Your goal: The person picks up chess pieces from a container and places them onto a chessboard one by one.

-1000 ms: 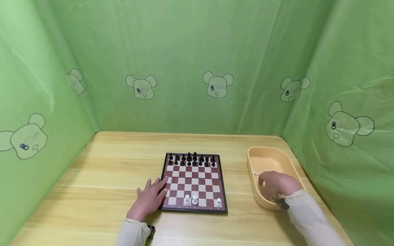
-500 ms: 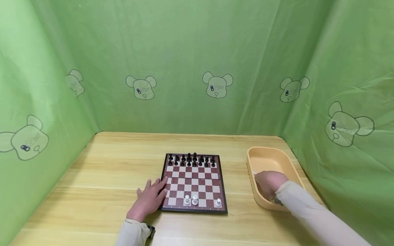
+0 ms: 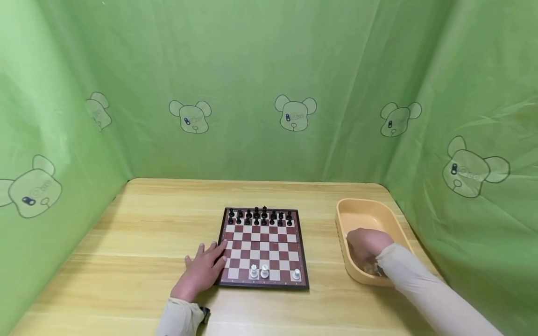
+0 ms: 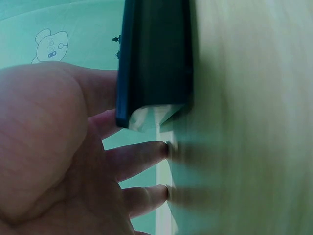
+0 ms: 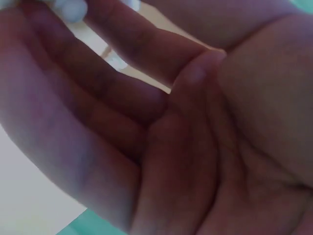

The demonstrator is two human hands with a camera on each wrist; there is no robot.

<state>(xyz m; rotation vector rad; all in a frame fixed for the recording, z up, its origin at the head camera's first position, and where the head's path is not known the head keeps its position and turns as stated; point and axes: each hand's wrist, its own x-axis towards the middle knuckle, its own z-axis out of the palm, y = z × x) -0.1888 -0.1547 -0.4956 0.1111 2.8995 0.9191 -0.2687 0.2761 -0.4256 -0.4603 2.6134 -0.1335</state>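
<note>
A brown-and-cream chessboard [image 3: 259, 247] lies on the table. Two rows of black chess pieces [image 3: 260, 216] stand along its far side. On the near row are two tall white chess pieces [image 3: 258, 271], with a shorter white one [image 3: 296, 274] at the right corner. My left hand [image 3: 201, 274] rests at the board's left edge, fingers spread; in the left wrist view two fingertips touch the table. My right hand [image 3: 370, 243] reaches down into the orange basin [image 3: 357, 202]. White pieces [image 5: 71, 10] show by its bent fingers in the right wrist view; the fingertips are hidden.
The wooden table [image 3: 168, 196] has green curtains [image 3: 244, 154] with bear-head prints behind it and on both sides. The basin stands to the board's right, near the table's right edge. Its raised wall surrounds my right hand.
My right hand has sunk lower into the basin and shifted slightly left, covering the small white piece seen there. My left hand and the pieces on the board have stayed put.
</note>
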